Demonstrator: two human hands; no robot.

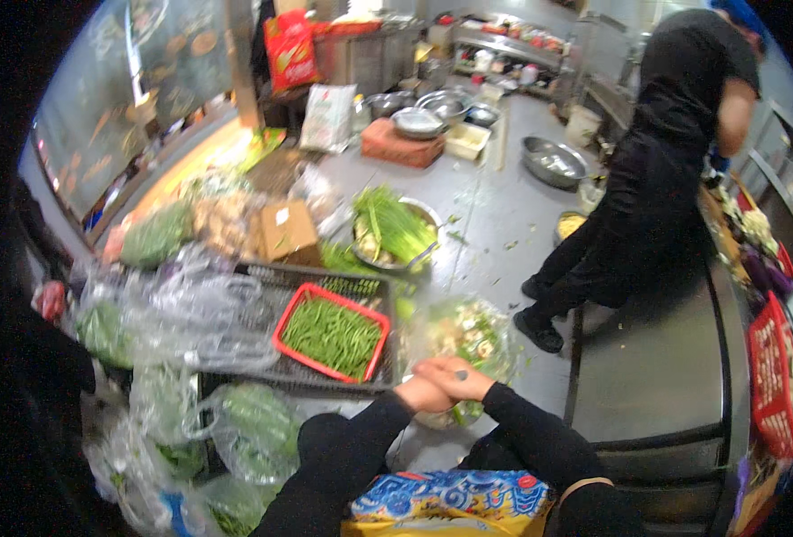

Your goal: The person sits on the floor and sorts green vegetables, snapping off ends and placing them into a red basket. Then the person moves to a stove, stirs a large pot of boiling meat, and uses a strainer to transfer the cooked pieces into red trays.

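My left hand point(425, 395) and my right hand point(460, 376) meet in front of me, one laid over the other; which palm faces which cannot be told. Neither shows an object in it. Just beyond them on the floor lies a clear plastic bag point(470, 332) with vegetable scraps. To their left a red plastic basket point(387, 335) of green beans point(332, 335) stands in a black plastic crate point(396, 295). Farther off, a metal basin point(436, 218) holds green onions point(393, 225). A blue-and-yellow patterned cloth or bag point(450, 503) is at my lap.
Bagged green vegetables point(255, 429) lie at left, near a cardboard box point(289, 231). A person point(665, 148) in black bends over the counter at right, beside a steel cabinet point(645, 362). Metal bowls point(420, 123), a red crate point(399, 149) and a large basin point(554, 161) stand farther back.
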